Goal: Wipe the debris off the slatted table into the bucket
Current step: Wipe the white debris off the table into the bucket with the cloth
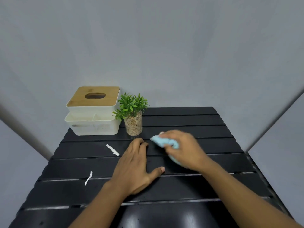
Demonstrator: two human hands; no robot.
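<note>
blue cloth (164, 143), long axis running far-left to near-right, gripped by right hand (184, 148); left hand (136, 168) flat on slatted table (189, 119).

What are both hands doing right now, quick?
Left hand: open, flat on the slatted table, holding nothing.
Right hand: grips the blue cloth.

Small indoor booth or staged room corner with homely dressing. Plain grey wall panels (148, 46) close in on three sides, seams visible left and right. Black slatted tabletop (181, 117) fills floor space. Beyond left hand (134, 167), far-left: white tissue box (93, 102), wooden lid, compartment tray under. Just right of it: small green plant (131, 106) in clear pebble-filled jar. Exact room type unclear.
</note>
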